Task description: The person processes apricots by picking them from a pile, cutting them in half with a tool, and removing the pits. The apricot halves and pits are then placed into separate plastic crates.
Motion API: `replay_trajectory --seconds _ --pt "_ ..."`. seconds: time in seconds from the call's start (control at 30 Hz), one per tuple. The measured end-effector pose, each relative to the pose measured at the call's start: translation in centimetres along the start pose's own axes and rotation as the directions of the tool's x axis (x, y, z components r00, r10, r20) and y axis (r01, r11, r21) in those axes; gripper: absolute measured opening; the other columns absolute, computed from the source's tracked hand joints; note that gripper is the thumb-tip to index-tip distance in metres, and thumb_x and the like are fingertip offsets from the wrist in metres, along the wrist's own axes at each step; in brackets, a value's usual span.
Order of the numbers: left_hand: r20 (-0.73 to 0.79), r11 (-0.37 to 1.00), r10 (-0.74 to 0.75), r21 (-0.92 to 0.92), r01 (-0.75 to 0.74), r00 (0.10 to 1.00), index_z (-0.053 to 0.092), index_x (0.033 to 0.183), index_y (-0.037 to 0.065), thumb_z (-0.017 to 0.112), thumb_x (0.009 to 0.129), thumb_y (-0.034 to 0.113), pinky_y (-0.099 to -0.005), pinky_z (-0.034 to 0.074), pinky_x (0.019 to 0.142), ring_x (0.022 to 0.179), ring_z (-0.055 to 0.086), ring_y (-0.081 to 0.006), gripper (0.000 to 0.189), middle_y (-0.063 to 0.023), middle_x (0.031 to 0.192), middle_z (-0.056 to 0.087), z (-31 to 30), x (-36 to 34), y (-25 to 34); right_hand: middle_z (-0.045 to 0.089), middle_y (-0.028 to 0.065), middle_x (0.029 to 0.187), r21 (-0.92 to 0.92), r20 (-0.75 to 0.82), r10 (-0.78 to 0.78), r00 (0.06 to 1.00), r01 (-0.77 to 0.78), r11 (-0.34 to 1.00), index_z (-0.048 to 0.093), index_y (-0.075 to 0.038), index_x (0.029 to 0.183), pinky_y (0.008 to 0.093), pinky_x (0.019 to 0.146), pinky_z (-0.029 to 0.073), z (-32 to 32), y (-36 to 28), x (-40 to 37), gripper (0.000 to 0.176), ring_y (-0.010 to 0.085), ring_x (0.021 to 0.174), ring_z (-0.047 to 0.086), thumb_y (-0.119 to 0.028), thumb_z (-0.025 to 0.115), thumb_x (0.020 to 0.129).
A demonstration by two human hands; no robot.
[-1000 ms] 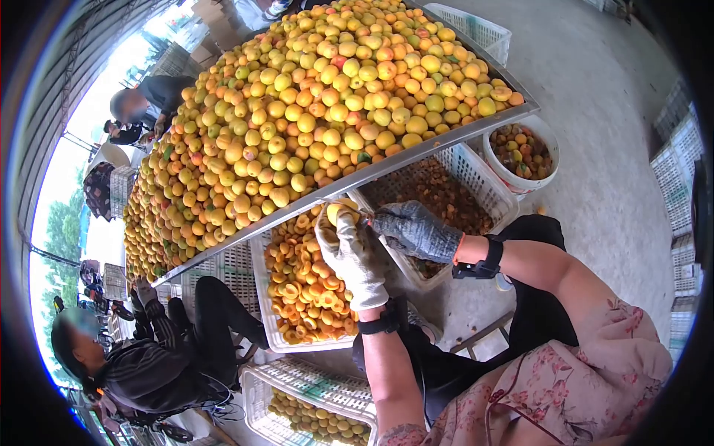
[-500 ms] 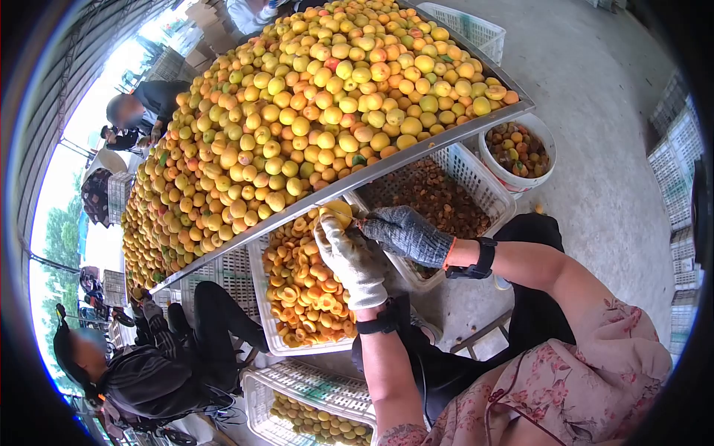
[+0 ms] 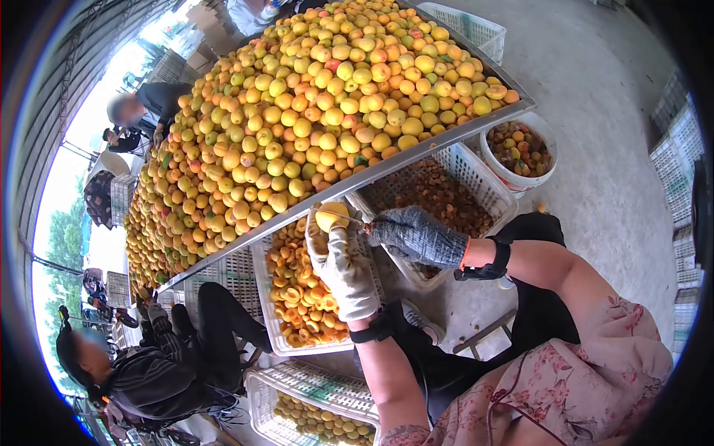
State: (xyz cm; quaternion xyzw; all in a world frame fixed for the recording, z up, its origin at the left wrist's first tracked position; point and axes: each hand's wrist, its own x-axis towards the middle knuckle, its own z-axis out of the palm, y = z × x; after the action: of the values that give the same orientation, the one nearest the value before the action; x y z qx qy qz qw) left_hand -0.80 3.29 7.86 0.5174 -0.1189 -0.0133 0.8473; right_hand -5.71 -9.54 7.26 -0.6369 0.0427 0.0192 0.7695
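A whole yellow apricot (image 3: 332, 216) sits in my left hand (image 3: 346, 275), which wears a white glove and is closed around the fruit. My right hand (image 3: 418, 236), in a grey knitted glove, grips a thin metal tool (image 3: 355, 221) whose tip reaches the apricot's side; its handle is hidden in the fist. Both hands are just in front of the metal table edge (image 3: 416, 157). Below my left hand, halved apricots (image 3: 301, 301) fill a white crate (image 3: 269, 316). Brown pits (image 3: 462, 204) lie in another white crate (image 3: 500, 178) beyond my right hand.
Whole apricots (image 3: 312, 111) are heaped on the table. A white bucket (image 3: 529, 182) of fruit scraps stands at the right. Near my legs is a crate (image 3: 260, 405) of greenish fruit. A person in black (image 3: 160, 379) sits at the left; another person (image 3: 156, 100) works across the table.
My left hand has tilted and opened up around the apricot, showing more of it. The metal tool now shows at the fruit's side, and my right hand has shifted slightly right.
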Motion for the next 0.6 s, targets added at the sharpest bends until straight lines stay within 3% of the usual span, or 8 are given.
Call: replay_trajectory --seconds 0.03,0.1,0.23,0.3,0.37,0.43,0.5,0.6 --pt "0.027 0.996 -0.028 -0.087 0.03 0.999 0.04 0.134 -0.001 0.048 0.093 0.007 -0.0338 0.049 0.092 0.106 0.056 -0.0222 0.043 -0.0141 0.123 0.05 -0.3 0.0 -0.1 0.059 0.005 0.062 0.001 0.001 0.002 1.0 -0.002 1.0 0.065 -0.002 0.093 0.0335 0.053 0.043 0.0 -0.2 -0.1 0.025 0.011 0.055 0.049 -0.025 0.055 0.094" --pt "0.038 0.993 -0.05 -0.103 0.053 0.998 0.04 0.134 -0.001 0.049 0.092 0.006 -0.0347 0.049 0.093 0.108 0.055 -0.0226 0.043 -0.0144 0.123 0.05 -0.5 0.2 0.2 0.056 0.0097 0.059 -0.226 -0.018 -0.197 0.98 0.188 0.956 0.064 -0.002 0.088 0.0347 0.052 0.042 -0.2 -0.7 -0.1 0.027 0.0145 0.051 0.048 -0.027 0.055 0.093" --pt "0.026 0.997 -0.027 -0.072 0.028 0.999 0.041 0.132 -0.002 0.051 0.092 0.008 -0.0369 0.051 0.09 0.106 0.059 -0.0247 0.042 -0.016 0.12 0.054 -0.4 0.4 0.6 0.056 0.0168 0.061 -0.383 -0.001 -0.209 0.978 0.193 0.903 0.062 -0.001 0.084 0.0378 0.056 0.044 -0.7 -0.6 0.2 0.03 0.0246 0.054 0.053 -0.03 0.056 0.092" --pt "0.034 0.999 -0.019 -0.036 0.02 0.999 0.041 0.132 -0.003 0.051 0.093 0.007 -0.0385 0.051 0.091 0.107 0.058 -0.0262 0.042 -0.0164 0.119 0.055 -1.0 0.6 0.4 0.058 0.0196 0.065 -0.606 0.044 -0.529 0.848 0.443 0.66 0.061 0.0 0.082 0.0414 0.06 0.045 -0.9 0.1 0.4 0.033 0.0346 0.063 0.057 -0.031 0.056 0.092" --pt "0.042 1.0 -0.012 -0.001 0.012 0.999 0.041 0.131 -0.004 0.05 0.093 0.007 -0.0402 0.05 0.093 0.108 0.058 -0.0276 0.041 -0.0168 0.119 0.055 -1.0 0.5 0.4 0.059 0.0206 0.068 -0.569 0.035 -0.462 0.886 0.398 0.72 0.061 0.0 0.082 0.0423 0.06 0.045 -1.0 0.0 0.3 0.033 0.0371 0.066 0.058 -0.031 0.056 0.092" --pt "-0.015 0.994 -0.091 -0.07 0.09 0.996 0.049 0.126 -0.002 0.054 0.089 0.007 -0.0275 0.052 0.082 0.096 0.059 -0.0166 0.038 -0.012 0.112 0.058 -0.5 0.3 0.6 0.06 0.0215 0.07 -0.53 0.029 -0.39 0.92 0.345 0.775 0.061 0.0 0.083 0.0431 0.061 0.045 -0.7 0.2 0.3 0.032 0.0397 0.069 0.058 -0.031 0.056 0.091" --pt "-0.001 0.987 -0.127 -0.103 0.127 0.992 0.051 0.123 -0.001 0.055 0.091 0.009 -0.0242 0.048 0.074 0.088 0.057 -0.0131 0.034 -0.0102 0.107 0.06 -0.9 0.2 -0.1 0.061 0.0213 0.072 -0.43 -0.053 -0.403 0.914 0.343 0.835 0.063 -0.001 0.086 0.0422 0.062 0.046 -0.1 1.0 0.6 0.032 0.04 0.072 0.059 -0.032 0.056 0.092" --pt "0.031 0.967 -0.193 -0.165 0.195 0.981 0.054 0.118 0.001 0.055 0.093 0.014 -0.0177 0.04 0.06 0.071 0.052 -0.0059 0.028 -0.0066 0.098 0.063 -1.7 0.2 -1.4 0.062 0.0213 0.075 -0.442 -0.058 -0.387 0.92 0.324 0.837 0.064 -0.002 0.09 0.0425 0.063 0.047 0.0 1.9 1.5 0.031 0.0398 0.074 0.06 -0.032 0.055 0.092"
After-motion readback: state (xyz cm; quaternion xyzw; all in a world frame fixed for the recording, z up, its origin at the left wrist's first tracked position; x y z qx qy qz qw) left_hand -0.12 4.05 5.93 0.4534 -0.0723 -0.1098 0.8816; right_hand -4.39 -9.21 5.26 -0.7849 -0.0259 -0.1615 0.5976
